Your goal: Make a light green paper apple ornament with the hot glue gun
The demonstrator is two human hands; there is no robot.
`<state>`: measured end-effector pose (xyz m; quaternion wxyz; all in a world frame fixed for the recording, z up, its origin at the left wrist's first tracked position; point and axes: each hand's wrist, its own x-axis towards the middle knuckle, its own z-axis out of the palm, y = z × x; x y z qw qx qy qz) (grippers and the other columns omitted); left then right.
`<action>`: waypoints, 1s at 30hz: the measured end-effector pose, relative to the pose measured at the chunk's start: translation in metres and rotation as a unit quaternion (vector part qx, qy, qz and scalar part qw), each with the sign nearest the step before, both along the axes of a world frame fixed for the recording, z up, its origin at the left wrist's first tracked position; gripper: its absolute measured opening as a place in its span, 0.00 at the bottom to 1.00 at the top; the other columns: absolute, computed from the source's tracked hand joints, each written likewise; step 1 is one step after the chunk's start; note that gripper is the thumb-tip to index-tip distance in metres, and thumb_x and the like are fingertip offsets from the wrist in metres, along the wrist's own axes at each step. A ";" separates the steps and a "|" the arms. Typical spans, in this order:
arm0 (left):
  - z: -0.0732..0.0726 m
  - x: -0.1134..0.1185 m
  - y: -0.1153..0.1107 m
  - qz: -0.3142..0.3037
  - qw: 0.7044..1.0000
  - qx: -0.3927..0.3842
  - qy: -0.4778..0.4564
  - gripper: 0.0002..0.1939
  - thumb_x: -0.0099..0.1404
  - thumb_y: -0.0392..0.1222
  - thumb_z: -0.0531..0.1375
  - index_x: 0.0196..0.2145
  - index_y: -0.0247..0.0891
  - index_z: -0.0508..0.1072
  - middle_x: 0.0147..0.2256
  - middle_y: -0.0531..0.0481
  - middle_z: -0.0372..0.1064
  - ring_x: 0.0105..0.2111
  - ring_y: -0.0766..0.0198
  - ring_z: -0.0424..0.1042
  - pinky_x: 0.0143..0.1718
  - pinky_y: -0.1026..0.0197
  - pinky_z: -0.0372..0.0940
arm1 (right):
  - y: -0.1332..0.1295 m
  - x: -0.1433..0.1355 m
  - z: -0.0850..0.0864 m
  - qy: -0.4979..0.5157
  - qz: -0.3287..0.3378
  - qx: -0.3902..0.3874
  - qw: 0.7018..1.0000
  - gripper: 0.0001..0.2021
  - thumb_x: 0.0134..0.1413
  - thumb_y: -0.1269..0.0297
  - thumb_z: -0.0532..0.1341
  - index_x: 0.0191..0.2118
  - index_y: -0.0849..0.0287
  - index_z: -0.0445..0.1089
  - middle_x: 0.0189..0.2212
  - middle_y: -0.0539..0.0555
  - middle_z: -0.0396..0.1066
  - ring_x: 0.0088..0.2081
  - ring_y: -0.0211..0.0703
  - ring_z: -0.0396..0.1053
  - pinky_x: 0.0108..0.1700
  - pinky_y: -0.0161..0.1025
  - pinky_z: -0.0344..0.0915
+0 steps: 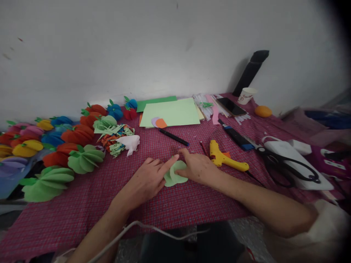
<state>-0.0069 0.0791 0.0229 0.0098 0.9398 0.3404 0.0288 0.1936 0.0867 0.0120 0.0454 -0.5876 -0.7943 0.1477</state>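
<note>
Low over the middle of the table, a small light green paper piece (pixel 173 178) with rounded edges lies between my two hands. My left hand (pixel 148 178) is at its left side, the index finger laid along its upper edge and the thumb side against it. From the right, my right hand (pixel 199 168) grips the piece, thumb on its face and index finger at the top edge. Parts of the paper are hidden by my fingers. A yellow glue gun (pixel 229 160) lies just right of my right hand. Beyond my hands is a black pen (pixel 174 137).
Paper pumpkins (pixel 85 159) in several colours crowd the left. Behind them lie paper scraps (pixel 116 140) and light green sheets (pixel 175 111). On the right are a box cutter (pixel 236 135), black-handled scissors (pixel 285 164), a white power strip (pixel 298 164), a phone (pixel 231 106), a paper cup (pixel 246 95) and an orange fruit (pixel 263 111).
</note>
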 end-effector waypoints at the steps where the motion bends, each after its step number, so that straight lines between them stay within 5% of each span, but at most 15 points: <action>1: 0.000 0.000 0.000 -0.001 1.000 -0.004 0.000 0.39 0.60 0.35 0.54 0.63 0.37 0.37 0.42 0.46 0.69 0.40 0.57 0.63 0.42 0.54 0.54 | 0.000 0.000 0.001 -0.006 0.000 0.004 1.000 0.24 0.48 0.51 0.58 0.48 0.61 0.59 0.31 0.58 0.73 0.32 0.54 0.71 0.29 0.40 0.56; 5: -0.001 0.001 -0.001 -0.015 1.000 -0.014 0.000 0.34 0.62 0.34 0.53 0.62 0.38 0.41 0.42 0.47 0.68 0.41 0.57 0.62 0.42 0.54 0.53 | 0.001 0.003 0.003 0.001 0.019 0.014 1.000 0.12 0.49 0.60 0.57 0.40 0.59 0.65 0.32 0.56 0.73 0.33 0.47 0.70 0.28 0.37 0.53; 9: 0.000 0.001 -0.001 -0.022 1.000 -0.015 0.003 0.20 0.63 0.34 0.52 0.53 0.37 0.59 0.38 0.47 0.68 0.38 0.58 0.62 0.40 0.55 0.52 | 0.008 0.009 0.003 0.044 0.065 -0.050 0.996 0.07 0.49 0.63 0.56 0.31 0.57 0.71 0.26 0.52 0.73 0.29 0.41 0.68 0.27 0.34 0.51; 13: 0.002 0.001 -0.001 -0.038 0.999 -0.023 0.006 0.07 0.65 0.35 0.51 0.35 0.38 0.68 0.32 0.49 0.68 0.36 0.60 0.61 0.38 0.56 0.50 | 0.019 0.017 0.003 0.141 0.081 -0.138 0.977 0.12 0.52 0.66 0.52 0.26 0.60 0.72 0.24 0.51 0.73 0.24 0.36 0.66 0.26 0.32 0.54; 17: 0.003 0.001 -0.001 -0.048 0.998 -0.034 0.009 0.07 0.65 0.36 0.51 0.33 0.39 0.69 0.33 0.51 0.69 0.36 0.60 0.60 0.39 0.56 0.50 | 0.025 0.018 0.003 0.210 0.042 -0.201 0.956 0.27 0.60 0.57 0.43 0.22 0.62 0.71 0.18 0.53 0.71 0.18 0.34 0.63 0.25 0.32 0.57; 20: 0.000 0.001 0.000 -0.050 0.998 -0.031 0.008 0.06 0.65 0.36 0.52 0.34 0.40 0.70 0.33 0.51 0.69 0.37 0.61 0.60 0.39 0.55 0.49 | 0.023 0.015 0.000 0.195 0.034 -0.162 0.967 0.25 0.57 0.52 0.49 0.21 0.62 0.71 0.16 0.51 0.68 0.19 0.34 0.62 0.23 0.32 0.54; 25: -0.003 0.000 0.000 -0.053 0.998 -0.032 0.010 0.08 0.65 0.35 0.51 0.32 0.39 0.69 0.32 0.51 0.69 0.36 0.60 0.60 0.39 0.54 0.49 | 0.021 0.013 -0.003 0.124 0.044 -0.119 0.984 0.15 0.53 0.60 0.54 0.22 0.61 0.71 0.18 0.50 0.68 0.22 0.34 0.61 0.23 0.33 0.50; 30: 0.007 0.000 -0.008 -0.024 0.998 -0.064 -0.018 0.04 0.59 0.34 0.54 0.31 0.38 0.69 0.34 0.50 0.70 0.39 0.57 0.61 0.43 0.51 0.50 | 0.021 0.015 -0.004 0.068 0.037 -0.098 0.992 0.12 0.51 0.58 0.57 0.24 0.59 0.71 0.20 0.50 0.70 0.23 0.36 0.64 0.24 0.34 0.50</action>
